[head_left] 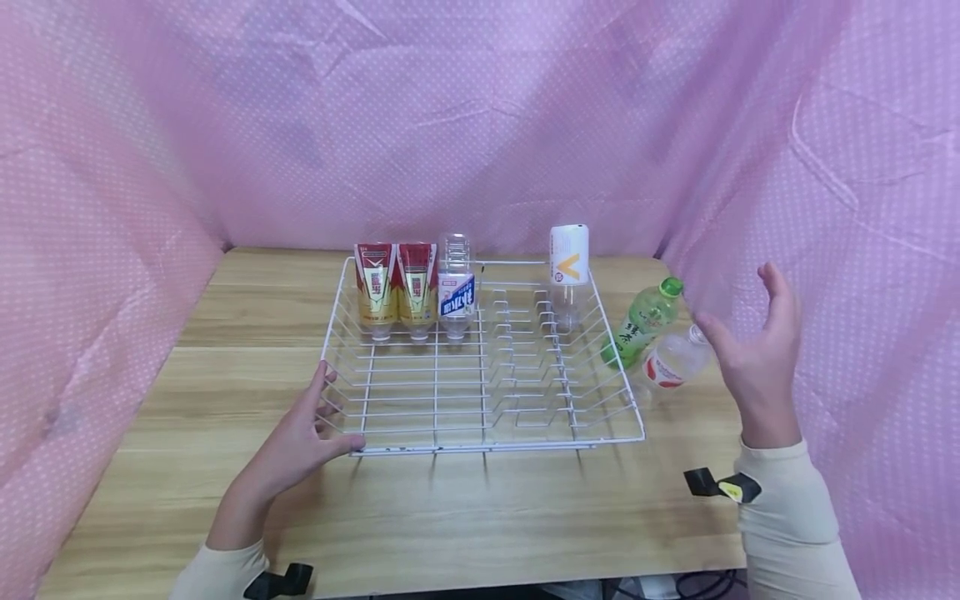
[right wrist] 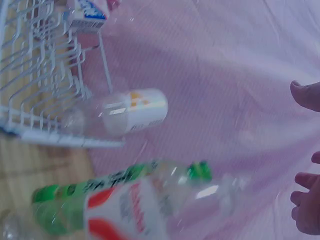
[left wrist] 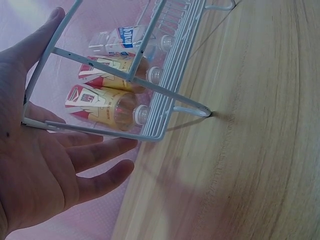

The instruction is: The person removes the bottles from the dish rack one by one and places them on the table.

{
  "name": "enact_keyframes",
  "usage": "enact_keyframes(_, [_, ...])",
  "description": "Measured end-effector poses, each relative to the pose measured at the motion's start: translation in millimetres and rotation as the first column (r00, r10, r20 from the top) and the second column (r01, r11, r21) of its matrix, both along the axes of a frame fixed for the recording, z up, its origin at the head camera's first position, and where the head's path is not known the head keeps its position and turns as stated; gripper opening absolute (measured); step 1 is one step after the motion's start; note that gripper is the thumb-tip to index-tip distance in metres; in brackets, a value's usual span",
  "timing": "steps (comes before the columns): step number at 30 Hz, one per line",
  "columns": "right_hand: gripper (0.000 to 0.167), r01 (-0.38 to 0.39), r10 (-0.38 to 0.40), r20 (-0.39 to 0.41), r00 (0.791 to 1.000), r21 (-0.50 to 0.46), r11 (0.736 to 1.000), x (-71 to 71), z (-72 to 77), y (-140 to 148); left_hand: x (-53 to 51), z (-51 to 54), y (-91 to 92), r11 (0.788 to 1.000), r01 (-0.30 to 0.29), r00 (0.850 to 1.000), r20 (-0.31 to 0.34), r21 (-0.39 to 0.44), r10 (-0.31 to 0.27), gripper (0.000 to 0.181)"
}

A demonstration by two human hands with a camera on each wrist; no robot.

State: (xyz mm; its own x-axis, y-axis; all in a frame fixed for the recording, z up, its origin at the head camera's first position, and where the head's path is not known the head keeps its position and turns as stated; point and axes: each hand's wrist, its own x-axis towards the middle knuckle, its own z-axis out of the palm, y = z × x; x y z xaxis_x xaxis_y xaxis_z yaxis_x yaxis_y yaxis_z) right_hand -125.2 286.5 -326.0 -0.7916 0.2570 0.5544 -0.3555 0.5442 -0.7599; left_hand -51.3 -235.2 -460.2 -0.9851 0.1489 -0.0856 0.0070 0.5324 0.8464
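A white wire dish rack (head_left: 459, 431) stands on the table, and my left hand (head_left: 303, 437) holds its near left corner. The thumb lies on the front rim and the fingers reach past the side wires. Two red-and-gold bottles (head_left: 377, 287) and a clear bottle with a blue-and-white label (head_left: 456, 292) stand cap-down at the rack's back left. Another bottle, with a white label and orange V (head_left: 570, 258), stands upside down at its back right. My right hand (head_left: 761, 367) is raised with fingers spread, holding nothing, beside a clear bottle with a red-and-white label (head_left: 675, 358).
A green-capped, green-tinted bottle (head_left: 641, 321) stands on the table (head_left: 465, 517) just right of the rack, behind the clear one. Pink dotted cloth (head_left: 450, 125) hangs at the back and both sides. Dark cables (head_left: 705, 582) show below the table's front edge.
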Motion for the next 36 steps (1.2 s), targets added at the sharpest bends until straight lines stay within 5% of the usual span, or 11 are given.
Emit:
enact_keyframes(9, [0.09,-0.127,0.128,-0.016,0.992,0.071,0.989,-24.2,27.2,-32.9,-1.6,-4.8,-1.4,1.0,-0.004,1.0,0.001,0.001,0.004,0.126])
enact_keyframes(15, [0.092,-0.183,0.166,0.18,0.97,0.081,0.98,-49.9,34.7,-56.9,-0.8,-3.9,-1.2,1.0,-0.005,1.0,0.001,0.0,0.005,0.126])
enact_keyframes(20, [0.097,-0.196,0.142,0.359,0.923,0.118,0.974,-74.4,26.8,-71.0,-1.4,-2.3,-1.7,1.0,-0.004,1.0,0.013,0.005,0.004,0.125])
enact_keyframes(25, [0.101,-0.163,0.097,0.457,0.884,0.107,0.981,-98.8,15.4,-81.8,-1.6,-2.4,-4.4,1.0,-0.003,1.0,0.012,0.008,0.003,0.125])
enact_keyframes(36, [0.096,-0.126,0.048,0.553,0.832,0.104,0.987,-144.5,-13.3,-89.8,-1.7,-9.5,-6.2,1.0,0.009,0.999,-0.036,0.029,-0.008,0.123])
